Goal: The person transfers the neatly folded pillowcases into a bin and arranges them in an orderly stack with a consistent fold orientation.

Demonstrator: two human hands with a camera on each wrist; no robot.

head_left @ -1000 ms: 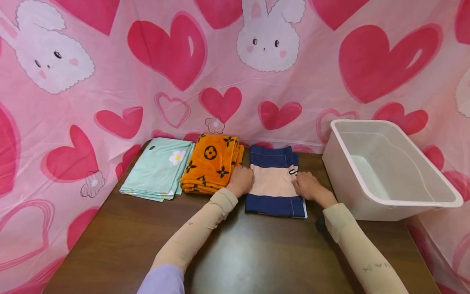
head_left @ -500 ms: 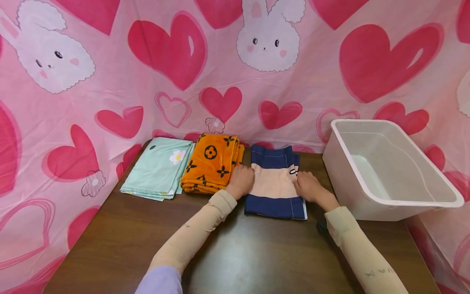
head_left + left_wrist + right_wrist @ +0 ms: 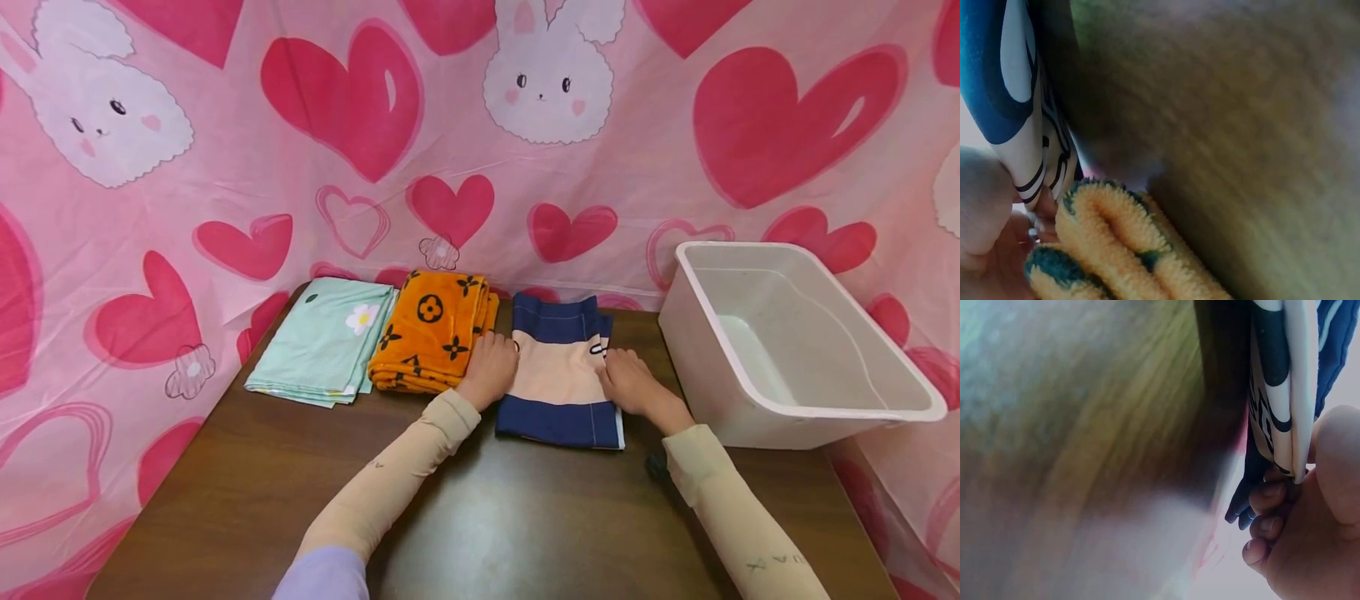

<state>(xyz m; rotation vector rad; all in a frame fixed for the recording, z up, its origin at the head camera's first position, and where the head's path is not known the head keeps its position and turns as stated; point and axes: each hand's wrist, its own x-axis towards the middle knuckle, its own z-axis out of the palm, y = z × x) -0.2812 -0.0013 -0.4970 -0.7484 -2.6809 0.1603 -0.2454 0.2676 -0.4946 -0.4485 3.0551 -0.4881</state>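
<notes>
A folded navy-and-cream cloth (image 3: 555, 372) lies on the table. My left hand (image 3: 489, 368) grips its left edge, and my right hand (image 3: 633, 382) grips the right edge. In the right wrist view, curled fingers (image 3: 1267, 526) and the thumb pinch the cloth's layered edge (image 3: 1282, 381), where black printed lines show. The left wrist view has the cloth's edge (image 3: 1019, 125) between thumb and fingers, partly hidden. A folded orange blanket (image 3: 429, 333) with black motifs is right beside my left hand; its fluffy folds (image 3: 1116, 231) fill the bottom of the left wrist view.
Left of the orange blanket lies a folded mint cloth (image 3: 318, 343) with a daisy. A white plastic bin (image 3: 701, 358) stands to the right, near my right hand. A small dark object (image 3: 656, 465) is by the right wrist. Behind the brown table (image 3: 465, 533) hangs a pink heart-patterned curtain (image 3: 450, 125).
The navy-and-cream cloth has shifted very slightly toward me, its near edge a touch lower and left. Both hands keep their hold with only tiny movements.
</notes>
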